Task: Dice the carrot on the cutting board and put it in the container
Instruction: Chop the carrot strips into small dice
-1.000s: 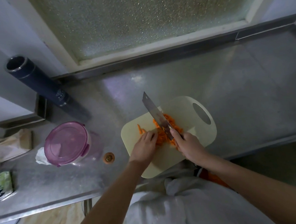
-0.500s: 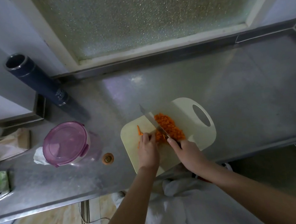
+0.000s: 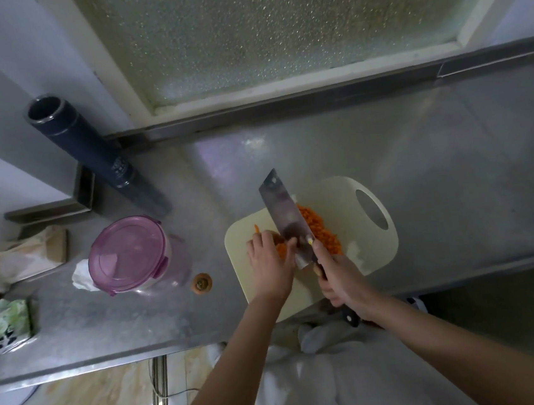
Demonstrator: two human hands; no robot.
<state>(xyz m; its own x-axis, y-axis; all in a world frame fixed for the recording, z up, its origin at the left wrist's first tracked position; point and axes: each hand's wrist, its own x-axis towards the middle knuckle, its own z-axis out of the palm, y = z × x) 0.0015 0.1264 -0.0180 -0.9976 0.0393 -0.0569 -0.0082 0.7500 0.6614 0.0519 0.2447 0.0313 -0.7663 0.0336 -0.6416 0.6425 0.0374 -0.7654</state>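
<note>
A cream cutting board (image 3: 350, 193) lies on the steel counter with a heap of diced carrot (image 3: 323, 232) on it. My right hand (image 3: 341, 280) grips the dark handle of a cleaver (image 3: 283, 210), whose blade is raised and tilted over the carrot. Left of the blade, my left hand (image 3: 270, 263) rests with curled fingers on uncut carrot strips (image 3: 282, 250). One thin carrot sliver (image 3: 256, 228) lies apart by the board's left edge. A clear container with a pink lid (image 3: 129, 253) stands closed to the left of the board.
A carrot end (image 3: 201, 282) lies on the steel counter (image 3: 436, 168) between container and board. A dark cylinder (image 3: 89, 151) leans at the back left. Crumpled paper (image 3: 82, 276), a brown bag (image 3: 30, 255) and a green packet (image 3: 8, 323) sit at the far left.
The cleaver has lifted off the board and its flat side now faces up. My left hand stays on the carrot strips, shifted slightly along them.
</note>
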